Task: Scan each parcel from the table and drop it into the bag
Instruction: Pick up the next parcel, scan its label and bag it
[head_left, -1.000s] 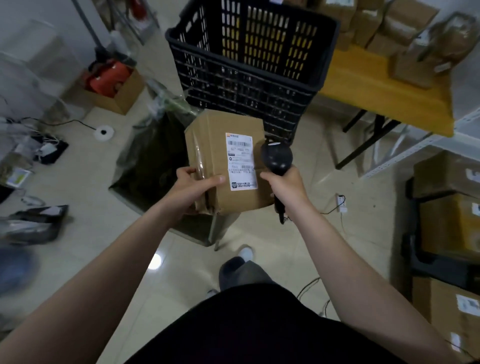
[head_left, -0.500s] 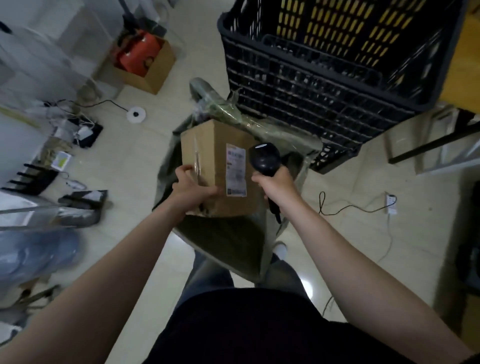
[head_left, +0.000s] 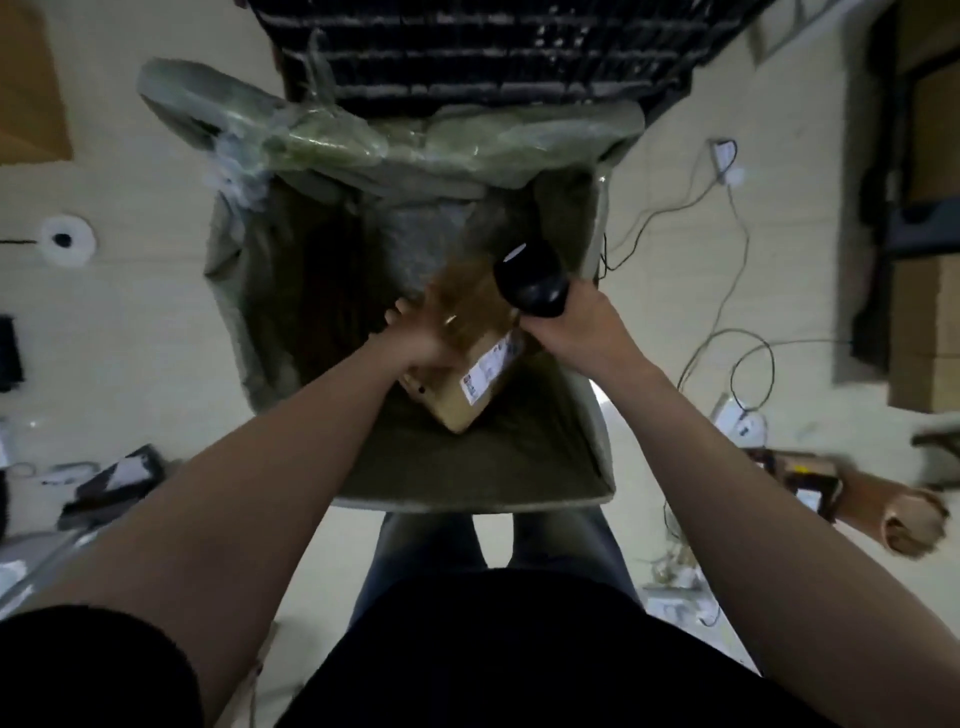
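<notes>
— Left hand (head_left: 421, 340) is seen laid on the upper side of a brown cardboard parcel (head_left: 457, 405). Through the motion blur it cannot be told whether the fingers are clamped on it or only pressed against it. How is the other one occupied?

— The right hand (head_left: 582, 332) is wrapped round the grip of a black handheld scanner (head_left: 532, 286), which is held just beside the parcel.

— And where is the parcel placed?

— It is tilted, one corner down, within the open mouth of a grey-green woven bag (head_left: 467, 501), with its white shipping label (head_left: 488, 369) turned toward the right. Whether it rests on anything below cannot be made out. Just behind the bag's far rim a black plastic lattice crate (head_left: 493, 52) is stood. Nothing of the surface is shown.

— Which step is judged to be in hand?

— The drop. Scanning of this parcel is taken as done, since it is positioned in the bag's mouth; that is inferred, not seen.

— What is called for next?

— The parcel should be let go cleanly, so that it falls into the dark hollow rather than catching on the near rim, with the scanner kept clear of the mouth. A turn toward the surface would then be needed for another parcel.
</notes>
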